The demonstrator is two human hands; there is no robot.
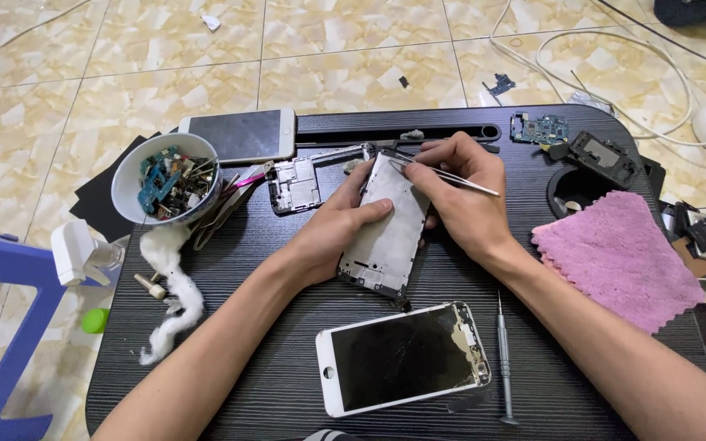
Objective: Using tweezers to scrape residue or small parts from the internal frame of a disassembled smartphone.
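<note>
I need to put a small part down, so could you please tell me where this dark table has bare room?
Free patches on the table: the near-left corner, between the cotton wad and the cracked phone screen, and the strip between the screwdriver and the pink cloth. The far edge, around the bowl of parts and both hands, is crowded.

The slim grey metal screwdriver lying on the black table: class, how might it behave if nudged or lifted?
The slim grey metal screwdriver has a round shaft, so it would probably roll when nudged. It looks stiff and light. Its smooth, thin handle may slip between fingertips.
</note>
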